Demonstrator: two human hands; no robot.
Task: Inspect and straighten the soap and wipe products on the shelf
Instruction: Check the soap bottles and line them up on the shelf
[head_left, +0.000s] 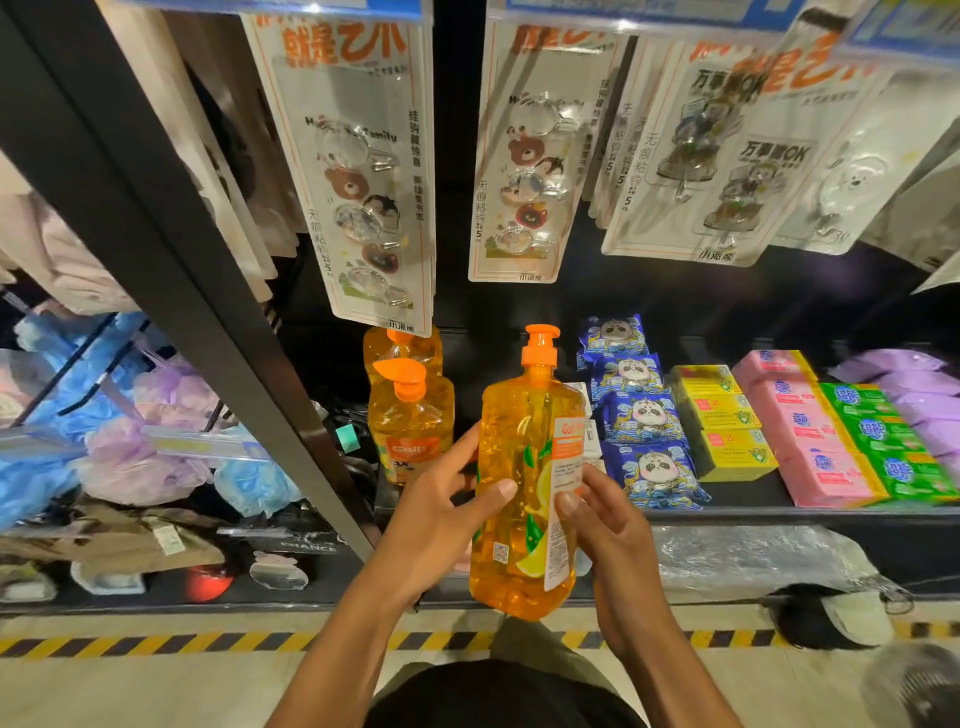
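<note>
An orange soap bottle (524, 467) with an orange pump top is held upright in front of the shelf, its label turned to the right. My left hand (441, 514) grips its left side, thumb across the front. My right hand (608, 519) holds the right side at the label. Two more orange soap bottles (410, 415) stand on the shelf behind it at the left. Blue panda wipe packs (639, 415) lie in a row to the right, then yellow soap boxes (722, 421), pink soap bars (810, 431) and green soap bars (883, 441).
Hook packs on cards (374, 171) hang above the shelf. A dark upright post (208, 291) divides the shelf from bath sponges (124, 431) at the left. The black shelf edge (779, 514) runs below the soaps. A yellow-black striped floor line (156, 644) lies below.
</note>
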